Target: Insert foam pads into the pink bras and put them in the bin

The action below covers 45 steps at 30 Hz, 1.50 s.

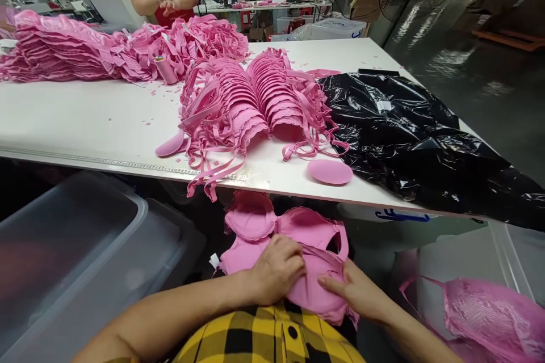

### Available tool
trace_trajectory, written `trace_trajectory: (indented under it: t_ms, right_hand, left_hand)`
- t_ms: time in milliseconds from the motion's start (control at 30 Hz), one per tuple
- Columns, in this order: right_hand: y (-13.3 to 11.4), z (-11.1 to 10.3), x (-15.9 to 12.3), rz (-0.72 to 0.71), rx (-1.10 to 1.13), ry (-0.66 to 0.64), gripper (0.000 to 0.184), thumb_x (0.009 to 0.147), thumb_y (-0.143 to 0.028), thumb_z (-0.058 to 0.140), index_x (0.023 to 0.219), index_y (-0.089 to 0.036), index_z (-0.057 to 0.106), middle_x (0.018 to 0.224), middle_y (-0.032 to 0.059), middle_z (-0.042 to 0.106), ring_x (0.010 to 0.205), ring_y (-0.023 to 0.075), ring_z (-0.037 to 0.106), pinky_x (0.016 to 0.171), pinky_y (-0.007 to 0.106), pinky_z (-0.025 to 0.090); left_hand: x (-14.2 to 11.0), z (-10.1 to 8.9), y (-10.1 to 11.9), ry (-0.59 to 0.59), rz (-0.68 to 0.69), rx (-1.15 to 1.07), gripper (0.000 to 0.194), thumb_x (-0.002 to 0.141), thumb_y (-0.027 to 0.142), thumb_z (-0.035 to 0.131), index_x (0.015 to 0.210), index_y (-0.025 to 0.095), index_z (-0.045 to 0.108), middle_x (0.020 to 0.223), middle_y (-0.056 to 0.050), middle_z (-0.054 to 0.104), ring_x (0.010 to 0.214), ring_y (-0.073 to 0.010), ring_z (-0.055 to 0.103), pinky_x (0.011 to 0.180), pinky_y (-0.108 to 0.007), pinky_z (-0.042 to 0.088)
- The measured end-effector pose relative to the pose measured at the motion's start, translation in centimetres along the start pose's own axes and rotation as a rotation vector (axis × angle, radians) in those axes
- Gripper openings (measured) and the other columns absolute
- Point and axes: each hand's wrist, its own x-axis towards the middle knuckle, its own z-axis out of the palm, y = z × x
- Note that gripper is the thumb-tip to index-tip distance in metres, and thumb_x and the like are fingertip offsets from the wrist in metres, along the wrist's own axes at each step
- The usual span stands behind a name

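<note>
As the left hand (279, 269) clasps the pink bra (303, 228) below the table's (85, 116) near edge and the right hand (356, 290) grasps its right side, gentle, even tension should, I think, prevent creases.

The near bra (306, 226) is soft pink cloth, smooth and matt inside the cups, with a rougher, lacy edge. The stack (272, 96) on the table (85, 119) shows matt cloth with scalloped lace and flat woven straps; the tabletop is smooth, white and faintly shiny. The near-right pad (330, 172) looks smooth and matt. At right, the black sheet (395, 119) is thin, glossy, crinkled plastic. The near-left bin (63, 238) is smooth, cloudy, translucent plastic. The far-right floor (481, 82) looks dark and polished.
</note>
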Motion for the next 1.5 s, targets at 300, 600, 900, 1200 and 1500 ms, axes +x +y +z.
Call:
trace_trajectory:
  t_ms: [300,600,900,1200,1500]
  right_hand:
    - [-0.3,-0.7,-0.7,0.14,0.193,-0.026,0.05,0.081,-0.059,0.048,0.095,-0.014,0.066,0.079,0.0061,0.066,0.075,0.0202,0.06,0.068,0.03,0.051]
    - [-1.3,0.3,-1.9,-0.149,-0.231,0.315,0.025,0.081,-0.042,0.054,0.074,-0.02,0.062,0.085,0.0065,0.06,0.071,0.0172,0.058,0.059,0.024,0.049]
    - [1.1,4.4,-1.1,-0.239,-0.429,0.601,0.027,0.086,-0.035,0.045,0.069,-0.02,0.057,0.095,0.0107,0.057,0.085,0.0224,0.06,0.071,0.032,0.05]
    - [1.5,2.8,-1.6,-0.048,0.095,0.44,0.03,0.075,-0.049,0.059,0.082,-0.02,0.052,0.075,0.0041,0.06,0.066,0.0176,0.06,0.058,0.025,0.051]
    - [-0.9,1.5,-2.7,0.019,0.189,0.106,0.037,0.078,-0.048,0.055,0.08,-0.013,0.066,0.075,0.006,0.066,0.073,0.0216,0.059,0.067,0.03,0.048]
  left_hand:
    - [-0.2,-2.9,-1.8,-0.416,-0.772,-0.629,0.023,0.072,0.034,0.06,0.07,0.012,0.06,0.058,0.004,0.044,0.055,-0.0102,0.041,0.051,-0.021,0.031]
    - [-0.4,-2.8,-1.4,-0.278,-0.713,-0.608,0.021,0.08,0.029,0.048,0.08,0.013,0.062,0.076,-0.002,0.059,0.072,-0.0166,0.051,0.067,-0.025,0.041]
    - [-1.2,-2.4,-0.7,-0.209,-0.632,-0.581,0.036,0.091,0.032,0.033,0.093,0.014,0.064,0.091,-0.005,0.066,0.083,-0.0183,0.055,0.08,-0.028,0.042]
    - [-1.9,-4.4,-1.1,-0.444,-0.519,-0.412,0.029,0.08,0.038,0.052,0.093,0.016,0.064,0.082,-0.002,0.064,0.069,-0.0155,0.052,0.063,-0.022,0.039]
    - [-1.3,-5.9,-1.1,-0.542,-0.331,-0.456,0.018,0.079,0.027,0.05,0.08,0.015,0.062,0.082,-0.001,0.06,0.076,-0.0153,0.051,0.072,-0.023,0.039]
